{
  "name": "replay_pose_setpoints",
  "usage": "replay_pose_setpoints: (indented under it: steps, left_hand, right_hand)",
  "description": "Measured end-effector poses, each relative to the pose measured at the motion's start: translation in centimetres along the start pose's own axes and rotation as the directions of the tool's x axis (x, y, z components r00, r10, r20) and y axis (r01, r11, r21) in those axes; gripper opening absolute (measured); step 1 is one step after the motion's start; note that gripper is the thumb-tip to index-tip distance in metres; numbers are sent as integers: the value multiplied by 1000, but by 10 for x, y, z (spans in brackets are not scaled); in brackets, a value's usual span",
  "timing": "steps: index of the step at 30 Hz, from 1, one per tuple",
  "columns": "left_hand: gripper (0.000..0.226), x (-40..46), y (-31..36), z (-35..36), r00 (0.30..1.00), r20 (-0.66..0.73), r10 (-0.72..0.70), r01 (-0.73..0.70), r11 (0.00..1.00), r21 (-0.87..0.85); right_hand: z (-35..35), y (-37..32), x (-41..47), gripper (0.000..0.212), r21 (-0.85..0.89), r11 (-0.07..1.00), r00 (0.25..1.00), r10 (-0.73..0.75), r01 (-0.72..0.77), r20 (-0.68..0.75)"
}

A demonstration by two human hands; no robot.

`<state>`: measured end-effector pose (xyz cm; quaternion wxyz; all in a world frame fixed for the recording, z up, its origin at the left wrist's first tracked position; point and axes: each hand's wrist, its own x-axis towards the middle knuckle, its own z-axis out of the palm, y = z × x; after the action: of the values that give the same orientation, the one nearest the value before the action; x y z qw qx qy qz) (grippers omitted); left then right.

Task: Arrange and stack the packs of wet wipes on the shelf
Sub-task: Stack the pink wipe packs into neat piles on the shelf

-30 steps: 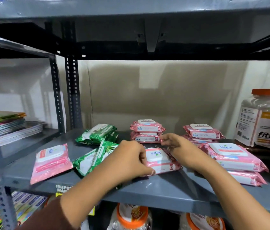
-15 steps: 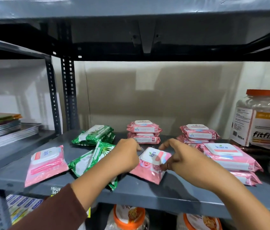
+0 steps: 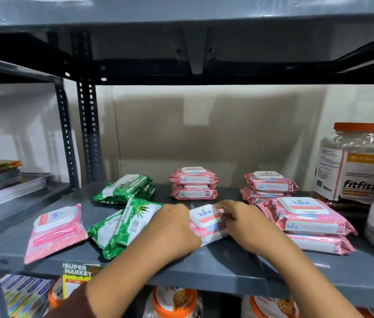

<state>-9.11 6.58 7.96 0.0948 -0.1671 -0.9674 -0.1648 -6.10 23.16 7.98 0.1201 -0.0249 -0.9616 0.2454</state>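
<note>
A pink Kara wipes pack (image 3: 206, 220) lies on the grey shelf (image 3: 204, 265), held from both sides by my left hand (image 3: 170, 228) and my right hand (image 3: 243, 226). Right of it is a stack of two large pink packs (image 3: 305, 216). Two more pink stacks stand at the back, one at the middle (image 3: 194, 183) and one at the right (image 3: 269, 185). A lone pink pack (image 3: 55, 230) lies at the front left. Green packs lie loose beside my left hand (image 3: 124, 226) and behind it (image 3: 126, 188).
Clear jars with orange lids (image 3: 351, 161) stand at the shelf's right end. A perforated upright (image 3: 88, 129) bounds the left side, with stacked books (image 3: 0, 180) on the neighbouring shelf. Jars and a "Super Market" tag (image 3: 78, 270) sit below the front edge.
The pink pack was tilted up between my hands half a second ago; now it lies flat on the shelf, turned with its label facing me, both hands still on it.
</note>
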Motion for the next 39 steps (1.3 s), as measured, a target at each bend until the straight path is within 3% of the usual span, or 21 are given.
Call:
replay_pose_setpoints:
  steps: [3, 12, 14, 16, 18, 19, 20, 22, 24, 26, 30, 35, 37, 39]
  left_hand:
    - [29, 10, -13, 1, 999, 33, 34, -35, 999, 29]
    - [32, 11, -13, 15, 995, -7, 100, -101, 995, -27]
    - [30, 0, -17, 2, 991, -110, 79, -91, 990, -111]
    - [24, -12, -31, -20, 948, -319, 8, -70, 980, -185]
    - [30, -24, -58, -50, 841, -519, -151, 65, 981, -180]
    - [41, -28, -80, -63, 795, -555, -244, 194, 970, -148]
    - [57, -29, -103, -74, 774, -531, -344, 348, 932, -97]
    - [97, -29, -143, -83, 744, -346, -572, 616, 787, 24]
    - [120, -30, -165, -79, 701, -146, -698, 712, 695, 99]
    - [114, -30, -171, -73, 709, -48, -703, 704, 704, 90]
    - [75, -27, -176, -74, 743, -56, -667, 668, 744, 7]
    - [57, -34, -167, -93, 751, -321, -578, 598, 800, -41]
    - [59, -33, -151, -105, 776, -438, -454, 487, 872, -43]
    - [60, -29, -127, -114, 831, -446, -332, 316, 942, -112]
  right_hand:
    - [2, 1, -16, 43, -21, 1000, 999, -4, 3, -39]
    - [10, 5, -24, 49, -67, 997, 991, 28, -37, -132]
    - [11, 2, -25, 51, -49, 999, 995, 17, -21, -95]
    - [10, 0, -30, 53, -25, 1000, 996, -2, 0, -94]
    - [9, 1, -35, 55, 11, 1000, 991, -18, 19, -136]
    - [10, 0, -36, 54, 33, 999, 989, -23, 28, -148]
    - [10, 0, -37, 52, 57, 998, 987, -31, 40, -157]
    - [13, -1, -37, 46, 119, 991, 985, -44, 65, -169]
    - [19, -1, -35, 44, 181, 981, 985, -32, 63, -170]
    - [25, 0, -33, 46, 207, 976, 984, -25, 62, -177]
    - [27, -1, -33, 48, 240, 966, 981, -51, 96, -186]
    - [18, 5, -37, 40, 287, 951, 980, -63, 116, -188]
    - [14, 13, -35, 35, 329, 934, 971, -64, 140, -231]
    - [11, 17, -31, 31, 429, 886, 963, -62, 175, -264]
